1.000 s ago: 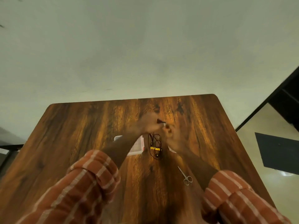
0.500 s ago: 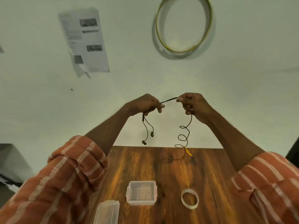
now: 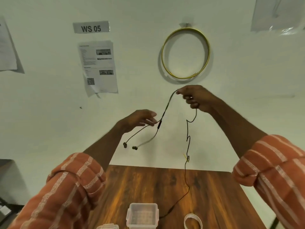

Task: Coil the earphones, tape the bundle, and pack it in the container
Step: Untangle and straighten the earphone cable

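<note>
Black earphones (image 3: 166,106) hang in the air above the wooden table (image 3: 206,195). My right hand (image 3: 194,98) pinches the cord at its highest point, up near the wall. From there the long cord drops in kinks to the table beside the container. My left hand (image 3: 140,119) is lower and to the left, fingers loosely curled with the fingertips touching the cord at the split. Two earbuds (image 3: 129,146) dangle below it. The clear plastic container (image 3: 142,215) stands without its lid at the near edge. A roll of tape (image 3: 193,222) lies to its right.
The container's clear lid (image 3: 108,226) peeks in at the bottom edge, left of the container. On the wall hang a yellow hoop (image 3: 185,52), a printed sheet (image 3: 98,66) and a "WS 05" label (image 3: 91,28).
My hands have moved apart: the right rose up, the left dropped lower and loosened its grip. The cord now slopes between them and hangs longer; the view tilted further up.
</note>
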Motion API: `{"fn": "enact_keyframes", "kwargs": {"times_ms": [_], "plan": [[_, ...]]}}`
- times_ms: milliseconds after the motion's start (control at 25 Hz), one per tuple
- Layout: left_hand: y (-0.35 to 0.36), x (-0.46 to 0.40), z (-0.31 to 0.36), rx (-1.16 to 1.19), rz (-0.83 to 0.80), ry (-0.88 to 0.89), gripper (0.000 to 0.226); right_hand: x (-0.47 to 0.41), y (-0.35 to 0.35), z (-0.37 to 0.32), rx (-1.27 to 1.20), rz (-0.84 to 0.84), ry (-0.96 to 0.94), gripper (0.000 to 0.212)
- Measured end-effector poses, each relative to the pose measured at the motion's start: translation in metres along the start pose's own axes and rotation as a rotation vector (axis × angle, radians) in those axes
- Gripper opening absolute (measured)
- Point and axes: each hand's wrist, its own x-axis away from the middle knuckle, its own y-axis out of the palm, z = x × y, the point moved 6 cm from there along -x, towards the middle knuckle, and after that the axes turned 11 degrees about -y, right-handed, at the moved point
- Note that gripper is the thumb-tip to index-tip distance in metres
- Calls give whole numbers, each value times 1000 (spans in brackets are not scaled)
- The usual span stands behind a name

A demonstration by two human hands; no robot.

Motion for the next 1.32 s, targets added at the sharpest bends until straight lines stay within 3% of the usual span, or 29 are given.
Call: {"fn": "enact_keyframes", "kwargs": {"times_ms": [120,240,440,520,680,800,880,1000,1160,1240,1320], "plan": [[30,6,66,161,-51,104,57,-4,36,-9,111,-110,-44,14],[26,13,93,-49,124,166,42,-4,40,-9,137,-170,-48,21],[-68,36,37,-147,423,178,36,19,-17,18,219,-213,36,7],[-92,44,11,-191,467,75,37,28,-33,22,85,-185,43,9],[-71,44,3,-153,272,-144,39,23,-20,-1,-124,-106,9,17],[-21,37,49,-80,72,-25,58,9,16,-24,14,-124,-33,21],[6,35,82,14,-9,73,58,0,32,-36,76,-98,-61,20],[-2,30,100,-94,173,162,39,-10,32,-40,51,-57,-3,21],[-71,38,83,-70,447,154,36,2,-2,-21,188,-201,121,20],[-96,43,69,-37,466,97,29,11,-22,-11,126,-190,118,17],[-89,41,66,36,343,58,23,9,-26,-11,42,-148,53,15]]}}
